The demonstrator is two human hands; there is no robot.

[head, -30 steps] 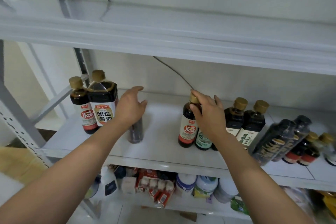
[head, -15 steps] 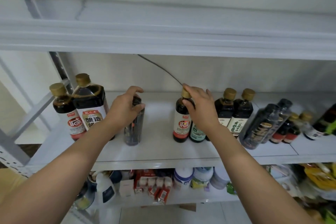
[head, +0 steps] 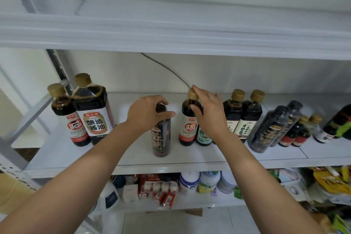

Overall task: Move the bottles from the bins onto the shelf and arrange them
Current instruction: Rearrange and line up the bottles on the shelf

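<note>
- White shelf (head: 133,157), both held bottles upright on it, caps up.
- left hand (head: 147,114) curls round the top of the dark bottle (head: 161,139).
- right hand (head: 209,116) pinches the neck of the red-label bottle (head: 188,129), which sits between the hands.

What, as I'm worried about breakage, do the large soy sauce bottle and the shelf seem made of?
Large soy sauce bottle: probably clear plastic, glossy; moulded ridged shoulders, dark liquid showing through. Shelf: seemingly white-painted metal, satin finish; thin folded front lip, though coated board cannot be excluded.
</note>
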